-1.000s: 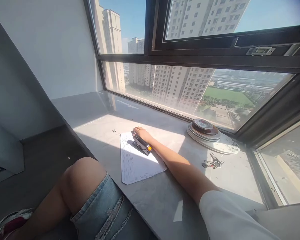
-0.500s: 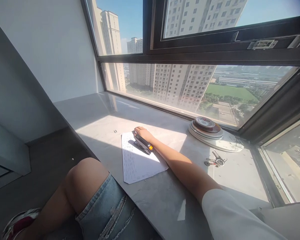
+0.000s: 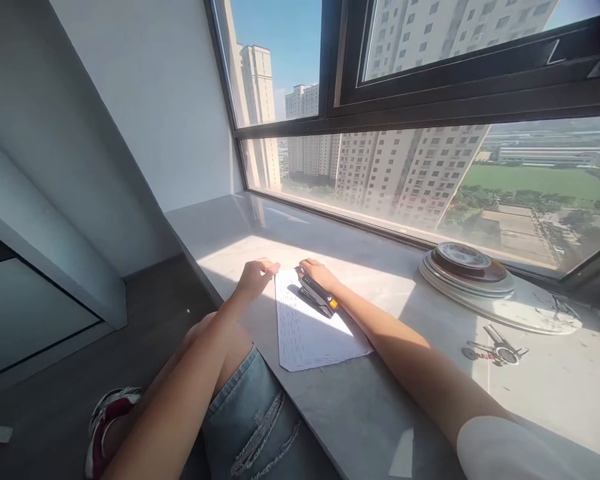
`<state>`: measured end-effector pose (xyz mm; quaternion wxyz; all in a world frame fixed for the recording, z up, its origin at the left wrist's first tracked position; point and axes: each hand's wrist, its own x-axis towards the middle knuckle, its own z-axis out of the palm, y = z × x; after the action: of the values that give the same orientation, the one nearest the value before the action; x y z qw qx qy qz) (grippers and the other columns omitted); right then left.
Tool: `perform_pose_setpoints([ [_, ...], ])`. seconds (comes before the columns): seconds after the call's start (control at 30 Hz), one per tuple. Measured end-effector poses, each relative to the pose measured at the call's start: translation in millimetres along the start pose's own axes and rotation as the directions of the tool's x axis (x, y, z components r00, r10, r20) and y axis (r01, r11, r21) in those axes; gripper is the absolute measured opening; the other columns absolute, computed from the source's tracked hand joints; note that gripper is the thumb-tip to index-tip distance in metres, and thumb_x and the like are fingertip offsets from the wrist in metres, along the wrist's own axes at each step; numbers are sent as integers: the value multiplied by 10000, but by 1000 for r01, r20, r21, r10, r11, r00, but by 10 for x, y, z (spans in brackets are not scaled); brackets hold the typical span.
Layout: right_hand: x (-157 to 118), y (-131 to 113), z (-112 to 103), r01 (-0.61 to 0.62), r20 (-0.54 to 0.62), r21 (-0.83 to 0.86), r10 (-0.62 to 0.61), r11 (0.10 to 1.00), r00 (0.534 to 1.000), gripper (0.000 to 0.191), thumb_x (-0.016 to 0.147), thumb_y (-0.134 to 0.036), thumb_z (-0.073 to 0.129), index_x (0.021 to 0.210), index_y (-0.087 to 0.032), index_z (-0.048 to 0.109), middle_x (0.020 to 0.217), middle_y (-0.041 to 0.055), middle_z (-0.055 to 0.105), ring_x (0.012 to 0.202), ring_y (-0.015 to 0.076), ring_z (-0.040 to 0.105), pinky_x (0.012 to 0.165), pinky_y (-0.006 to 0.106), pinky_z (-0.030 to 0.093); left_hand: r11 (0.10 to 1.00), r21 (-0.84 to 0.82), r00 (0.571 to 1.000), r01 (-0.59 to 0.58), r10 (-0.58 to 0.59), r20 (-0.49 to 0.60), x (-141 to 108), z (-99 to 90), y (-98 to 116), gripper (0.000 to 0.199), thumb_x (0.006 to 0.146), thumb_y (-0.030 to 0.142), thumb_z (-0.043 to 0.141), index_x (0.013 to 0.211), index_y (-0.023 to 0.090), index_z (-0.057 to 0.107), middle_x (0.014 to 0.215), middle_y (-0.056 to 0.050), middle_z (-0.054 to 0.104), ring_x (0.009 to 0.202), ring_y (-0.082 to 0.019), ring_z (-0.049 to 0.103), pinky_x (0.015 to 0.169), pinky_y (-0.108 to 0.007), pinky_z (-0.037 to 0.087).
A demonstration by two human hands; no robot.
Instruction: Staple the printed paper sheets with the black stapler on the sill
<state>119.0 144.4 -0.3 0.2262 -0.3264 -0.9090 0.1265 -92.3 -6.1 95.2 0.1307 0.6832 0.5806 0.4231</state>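
Note:
A stack of white paper [image 3: 310,343] with rows of short dark marks lies on the grey stone sill. On it rests a black stapler [image 3: 317,293] with an orange end, tilted toward the lower right. My right hand [image 3: 317,272] is closed round the stapler's far end. My left hand [image 3: 260,277] is at the paper's upper left corner, its thumb and fingers pinched together at the paper's edge.
Stacked plates [image 3: 463,270] stand by the window on the right, on a larger white board or plate [image 3: 540,310]. Keys with a metal ring [image 3: 500,350] lie in front. My knee [image 3: 235,340] is beside the sill's front edge [image 3: 300,417].
My left hand has come into view and reached the paper's upper left corner. The view has turned, so the scene sits further right. My right hand stays on the stapler.

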Motion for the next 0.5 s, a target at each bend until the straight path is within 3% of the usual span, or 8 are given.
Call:
perform_pose_setpoints([
  [0.1,-14,-15,-12,-6,7,16,6,1000,1000,182,994,-220,581,1100,-198,727,1207,109,742,1103,255,654,994,369,505,998,62,996,32,-37,82,1,211,-196,422,1028,411,486,661,235,599,921,-75,758,913,-250,687,940,-434,567],
  [0.2,-54,-68,-65,8,0,48,-8,999,1000,178,970,-206,583,1072,-209,729,1185,112,750,1102,267,661,991,370,508,992,127,978,-17,-10,208,-162,369,-224,247,1020,378,516,1004,234,715,1181,-100,758,1163,-289,673,1055,-441,535],
  [0.3,-77,-152,-178,0,-82,75,6,997,997,169,969,-218,571,1043,-211,723,1151,138,750,1106,293,657,993,389,501,968,238,910,-85,-22,415,-308,425,-213,433,937,511,726,1264,230,683,1392,-134,698,1311,-352,626,1132,-481,504],
  [0.37,-51,-214,-302,-59,-128,104,72,993,989,177,998,-265,543,989,-211,711,1076,146,754,1044,300,664,958,400,500,953,283,882,-109,-39,470,-350,419,-222,559,901,578,787,1338,251,666,1500,-128,652,1396,-371,587,1200,-498,458],
  [0.43,-2,-269,-465,-106,-58,167,117,980,991,296,1049,-380,504,878,-217,684,935,117,751,899,273,674,873,382,509,944,313,887,-103,-55,458,-356,398,-238,613,888,621,800,1367,264,665,1559,-120,620,1448,-382,558,1240,-512,422],
  [0.5,37,-310,-640,-152,175,261,108,953,979,465,1066,-568,487,803,-220,651,845,86,736,762,236,668,763,359,518,943,322,898,-79,-73,435,-345,375,-248,641,885,647,794,1381,261,668,1564,-120,617,1450,-387,561,1243,-521,419],
])
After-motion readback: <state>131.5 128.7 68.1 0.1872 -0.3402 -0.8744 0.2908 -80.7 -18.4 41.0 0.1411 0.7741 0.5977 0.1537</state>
